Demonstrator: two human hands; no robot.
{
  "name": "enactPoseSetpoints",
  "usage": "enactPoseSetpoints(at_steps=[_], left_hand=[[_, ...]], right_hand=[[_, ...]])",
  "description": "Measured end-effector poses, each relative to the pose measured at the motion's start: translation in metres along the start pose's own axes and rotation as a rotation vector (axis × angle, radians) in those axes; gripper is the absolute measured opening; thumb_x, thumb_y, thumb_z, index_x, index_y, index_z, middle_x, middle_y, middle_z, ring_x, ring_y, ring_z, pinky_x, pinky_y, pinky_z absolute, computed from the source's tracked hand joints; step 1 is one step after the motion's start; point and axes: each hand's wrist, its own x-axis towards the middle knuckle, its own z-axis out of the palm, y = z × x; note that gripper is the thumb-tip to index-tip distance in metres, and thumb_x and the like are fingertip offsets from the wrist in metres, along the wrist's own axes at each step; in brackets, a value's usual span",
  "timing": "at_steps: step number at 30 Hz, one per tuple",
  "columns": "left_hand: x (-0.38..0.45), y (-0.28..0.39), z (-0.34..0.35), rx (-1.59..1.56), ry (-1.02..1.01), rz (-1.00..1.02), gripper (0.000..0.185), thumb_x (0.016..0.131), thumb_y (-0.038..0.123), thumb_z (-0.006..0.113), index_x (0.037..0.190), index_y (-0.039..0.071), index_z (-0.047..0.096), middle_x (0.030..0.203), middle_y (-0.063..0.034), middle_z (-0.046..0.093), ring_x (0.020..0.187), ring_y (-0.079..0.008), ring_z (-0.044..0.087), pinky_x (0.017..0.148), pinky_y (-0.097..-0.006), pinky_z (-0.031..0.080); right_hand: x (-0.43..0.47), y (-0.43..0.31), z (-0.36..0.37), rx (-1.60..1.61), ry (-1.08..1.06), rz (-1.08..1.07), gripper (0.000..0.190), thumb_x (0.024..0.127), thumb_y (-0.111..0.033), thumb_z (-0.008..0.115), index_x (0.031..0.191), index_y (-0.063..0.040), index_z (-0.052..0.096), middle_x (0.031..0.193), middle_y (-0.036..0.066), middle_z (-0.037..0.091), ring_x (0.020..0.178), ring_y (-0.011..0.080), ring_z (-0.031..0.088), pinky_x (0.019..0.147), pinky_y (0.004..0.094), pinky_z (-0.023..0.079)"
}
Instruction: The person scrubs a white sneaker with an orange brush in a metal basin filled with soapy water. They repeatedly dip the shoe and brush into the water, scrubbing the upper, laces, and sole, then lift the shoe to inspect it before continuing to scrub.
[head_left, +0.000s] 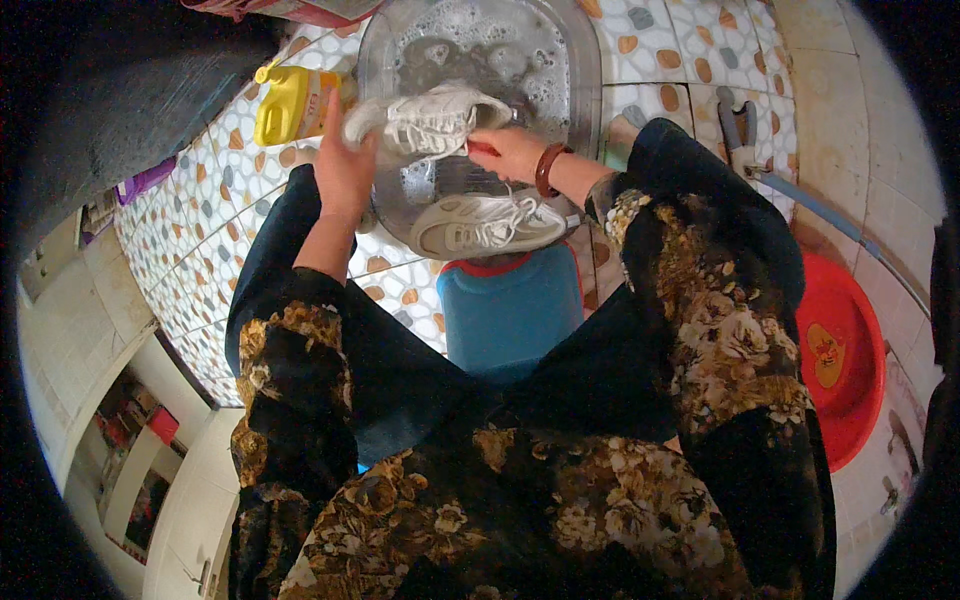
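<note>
A metal basin (592, 112) of sudsy water stands on the tiled floor at the top middle. Over it, my right hand (514, 154) grips a white laced sneaker (435, 116) at its opening end. My left hand (343, 169) is raised at the sneaker's toe, beside a blurred white patch; whether it touches the shoe I cannot tell. A second white sneaker (487, 229) lies on its side across the basin's near rim, its loose laces on top.
A yellow plastic jug (285, 105) stands left of the basin. A blue stool (510, 322) with red edging is between my legs. At the right are a red plastic basin (844, 360), a grey pipe (817, 206) and a dark-handled tool (739, 127).
</note>
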Motion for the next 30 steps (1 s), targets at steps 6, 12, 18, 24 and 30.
enactPoseSetpoints(at_steps=[6,12,18,24,30], left_hand=[[0.001,0.037,-0.01,0.134,-0.117,0.07,0.059,0.081,0.009,0.063,0.135,0.025,0.048,0.125,-0.0154,0.057,0.108,-0.0365,0.059,0.086,-0.0423,0.051],[-0.006,0.074,0.006,0.299,-0.282,0.25,0.057,0.076,0.006,0.06,0.129,0.027,0.051,0.129,-0.014,0.053,0.092,-0.0344,0.066,0.074,-0.0447,0.055],[0.035,0.069,0.015,0.293,-0.308,0.252,0.054,0.076,0.008,0.063,0.127,0.024,0.054,0.114,-0.0145,0.062,0.095,-0.0367,0.063,0.077,-0.0457,0.053],[0.062,0.076,0.025,0.3,-0.283,0.345,0.046,0.078,0.012,0.061,0.122,0.023,0.058,0.097,-0.0161,0.068,0.089,-0.0366,0.066,0.076,-0.047,0.052],[0.073,0.077,0.025,0.347,-0.26,0.23,0.041,0.081,0.01,0.056,0.118,0.028,0.06,0.095,-0.0124,0.068,0.085,-0.035,0.067,0.073,-0.046,0.054]], right_hand=[[0.009,0.042,-0.018,-0.326,0.084,-0.227,0.032,0.095,-0.034,0.052,0.123,-0.02,0.057,0.097,0.015,0.067,0.085,0.0377,0.063,0.076,0.0447,0.05],[-0.02,0.069,-0.026,-0.636,0.108,-0.089,0.029,0.097,-0.032,0.046,0.126,-0.033,0.048,0.081,0.014,0.064,0.075,0.0367,0.063,0.065,0.0481,0.049],[-0.006,0.048,-0.019,-1.063,0.266,0.098,0.037,0.093,-0.012,0.045,0.128,-0.023,0.045,0.093,0.014,0.064,0.079,0.0334,0.067,0.064,0.0458,0.054],[0.016,0.065,0.007,-0.727,0.232,0.355,0.028,0.093,-0.021,0.047,0.102,-0.006,0.068,0.1,0.018,0.069,0.082,0.0335,0.069,0.071,0.0476,0.055],[0.029,0.061,0.017,-0.22,0.041,0.563,0.038,0.098,-0.036,0.044,0.104,-0.005,0.065,0.074,0.012,0.066,0.064,0.0242,0.064,0.055,0.0408,0.052]])
